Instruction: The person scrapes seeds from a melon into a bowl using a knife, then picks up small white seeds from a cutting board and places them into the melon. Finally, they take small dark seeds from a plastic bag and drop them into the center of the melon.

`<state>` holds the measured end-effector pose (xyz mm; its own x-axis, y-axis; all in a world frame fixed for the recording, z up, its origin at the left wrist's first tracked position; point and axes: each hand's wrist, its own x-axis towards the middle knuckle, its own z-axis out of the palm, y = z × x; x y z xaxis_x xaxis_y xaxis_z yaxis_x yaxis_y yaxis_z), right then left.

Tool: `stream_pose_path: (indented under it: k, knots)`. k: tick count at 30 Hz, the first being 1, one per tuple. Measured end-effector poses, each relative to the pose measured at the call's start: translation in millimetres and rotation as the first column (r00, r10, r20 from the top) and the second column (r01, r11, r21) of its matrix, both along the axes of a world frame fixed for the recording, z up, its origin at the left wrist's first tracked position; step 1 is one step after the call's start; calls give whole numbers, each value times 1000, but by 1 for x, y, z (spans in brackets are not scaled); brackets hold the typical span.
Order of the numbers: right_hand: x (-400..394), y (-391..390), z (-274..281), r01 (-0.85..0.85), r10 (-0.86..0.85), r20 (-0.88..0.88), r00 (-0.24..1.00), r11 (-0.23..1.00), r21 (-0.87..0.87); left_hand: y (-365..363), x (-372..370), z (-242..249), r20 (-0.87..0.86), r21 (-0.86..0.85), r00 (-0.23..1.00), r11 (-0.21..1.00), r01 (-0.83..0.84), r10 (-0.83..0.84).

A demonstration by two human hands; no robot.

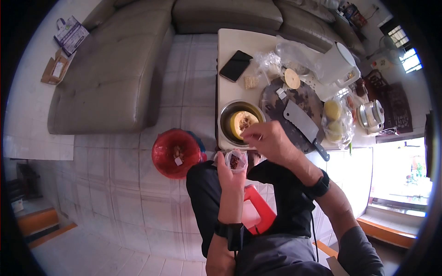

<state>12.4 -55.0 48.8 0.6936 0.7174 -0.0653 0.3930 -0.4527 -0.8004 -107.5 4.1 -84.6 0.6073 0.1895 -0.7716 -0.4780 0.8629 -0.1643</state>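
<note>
My left hand holds a small clear bag with dark reddish pieces in it, just off the table's near edge. Above the rim of a metal bowl is my right hand, its fingers pinched together; whatever they hold is too small to make out. In the bowl sits a hollowed yellow fruit with brown bits inside its pale opening. Right of the bowl, a cleaver lies on a dark round board, near a pale round slice and small white pieces.
A black phone, a white pitcher and bagged yellow fruit are on the table. A red-lined bin stands on the floor at left. Grey sofas lie beyond.
</note>
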Motion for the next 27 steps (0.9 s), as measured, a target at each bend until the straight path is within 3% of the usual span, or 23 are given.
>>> stream_pose_path:
  k: [2, 3, 5, 8, 13, 15, 17, 18, 19, 21, 23, 27]
  knots:
    - [-16, -6, 3, -319, 318, 212, 924, 947, -28, -3, 2, 14, -26, 55, 999, 998, 24, -23]
    - [-24, -10, -7, -353, 356, 243, 902, 934, -60, -5, 4, 19, -49, 112, 998, 993, 45, -40]
    - [-36, -14, -20, -404, 497, 337, 799, 860, -311, -10, 4, 4, -6, 168, 999, 985, 46, -45]
    - [-51, -13, -35, -329, 515, 389, 764, 830, -451, -14, -4, -14, 28, 206, 997, 976, 64, -72]
    - [-60, -21, -49, -343, 505, 395, 767, 843, -414, -17, -11, -16, 12, 235, 994, 966, 106, -112]
    - [-62, -23, -52, -354, 513, 429, 743, 846, -398, -17, -16, -10, 223, 210, 958, 969, 133, -179]
    - [-62, -24, -53, -394, 412, 533, 739, 906, -154, -17, -16, -12, 254, 218, 951, 969, 119, -174]
    - [-62, -25, -53, -394, 411, 533, 739, 906, -153, -18, -16, -15, 282, 224, 945, 969, 105, -168]
    - [-59, -26, -52, -423, 467, 521, 714, 881, -210, -18, -15, -21, 282, 225, 945, 969, 105, -167]
    - [-56, -25, -51, -451, 521, 506, 688, 853, -265, -21, -13, -30, 103, 278, 984, 954, 109, -143]
    - [-57, -20, -49, -366, 525, 433, 733, 841, -400, -21, -8, -3, 82, 292, 988, 951, 104, -134]
    - [-57, -18, -37, -313, 519, 419, 745, 827, -467, -22, -3, 13, 83, 293, 985, 949, 118, -148]
